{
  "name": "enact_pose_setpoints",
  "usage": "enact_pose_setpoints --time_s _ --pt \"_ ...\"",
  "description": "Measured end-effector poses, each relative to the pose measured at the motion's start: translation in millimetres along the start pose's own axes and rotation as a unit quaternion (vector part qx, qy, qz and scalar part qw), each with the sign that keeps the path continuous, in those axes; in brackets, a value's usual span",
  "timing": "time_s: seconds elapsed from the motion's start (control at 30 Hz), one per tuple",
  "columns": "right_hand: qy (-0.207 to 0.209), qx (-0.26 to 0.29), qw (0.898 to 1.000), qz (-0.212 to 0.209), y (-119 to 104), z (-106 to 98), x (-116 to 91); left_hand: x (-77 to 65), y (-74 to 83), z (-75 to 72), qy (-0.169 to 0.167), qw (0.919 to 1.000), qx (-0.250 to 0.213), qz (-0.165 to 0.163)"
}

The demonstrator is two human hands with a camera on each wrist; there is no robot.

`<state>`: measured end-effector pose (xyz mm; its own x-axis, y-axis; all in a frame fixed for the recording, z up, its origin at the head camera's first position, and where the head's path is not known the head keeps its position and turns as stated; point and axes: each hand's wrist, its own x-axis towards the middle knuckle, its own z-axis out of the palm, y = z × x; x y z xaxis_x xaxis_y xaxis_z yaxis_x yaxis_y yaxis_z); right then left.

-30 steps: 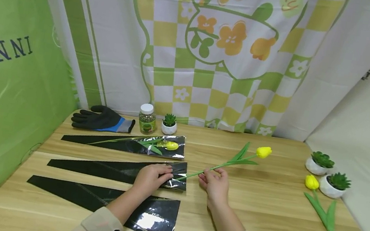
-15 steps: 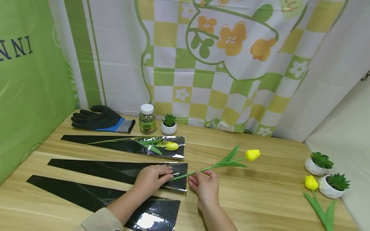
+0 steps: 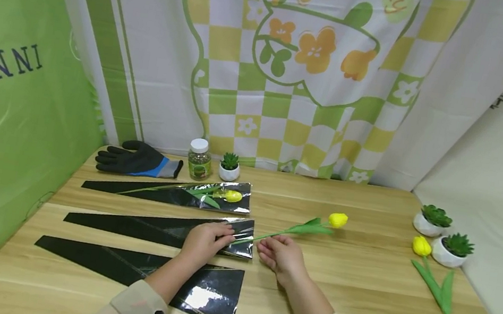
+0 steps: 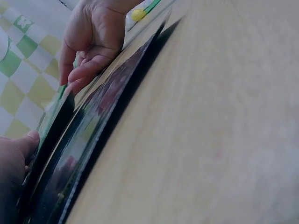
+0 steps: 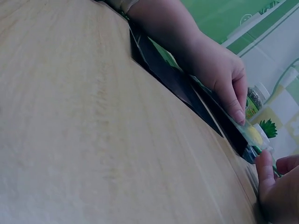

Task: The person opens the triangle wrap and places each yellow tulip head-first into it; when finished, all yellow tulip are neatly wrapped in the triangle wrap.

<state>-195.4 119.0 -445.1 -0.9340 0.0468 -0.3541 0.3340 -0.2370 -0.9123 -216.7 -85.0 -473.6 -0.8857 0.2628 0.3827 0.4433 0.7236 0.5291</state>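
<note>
A yellow artificial tulip (image 3: pixel 338 220) with green leaves lies at a slant, its stem pointing left. My right hand (image 3: pixel 283 258) pinches the stem close to the mouth of the middle black flower sleeve (image 3: pixel 140 226). The lower end of the stem is inside the sleeve, under its clear film. My left hand (image 3: pixel 203 241) holds the sleeve near its wide end, with thumb and fingers at the film. In the right wrist view, the left hand (image 5: pixel 224 84) is over the sleeve and the right thumb (image 5: pixel 265 170) is at its mouth.
Behind lies a sleeve (image 3: pixel 107 185) with a tulip inside; another sleeve (image 3: pixel 218 292) lies in front. A glove (image 3: pixel 135 159), a jar (image 3: pixel 199 163) and a potted succulent (image 3: pixel 229 169) stand along the back. At right are another tulip (image 3: pixel 448 302) and two succulents (image 3: pixel 452 255).
The right hand has moved left with the tulip, sliding its stem farther into the middle sleeve. The flower has shifted left and lower. The left hand stays on the sleeve.
</note>
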Motion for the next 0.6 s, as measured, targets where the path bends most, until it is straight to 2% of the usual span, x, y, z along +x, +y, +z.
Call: enact_pose_setpoints --time_s 0.23,0.6 --pt "-0.024 -0.022 0.999 0.022 0 -4 -1 0.2 -0.8 1.6 -0.005 1.0000 -0.001 -0.002" --pt "-0.016 -0.023 0.999 0.023 -4 -11 -8 0.3 -0.9 1.9 -0.017 0.9998 0.003 -0.009"
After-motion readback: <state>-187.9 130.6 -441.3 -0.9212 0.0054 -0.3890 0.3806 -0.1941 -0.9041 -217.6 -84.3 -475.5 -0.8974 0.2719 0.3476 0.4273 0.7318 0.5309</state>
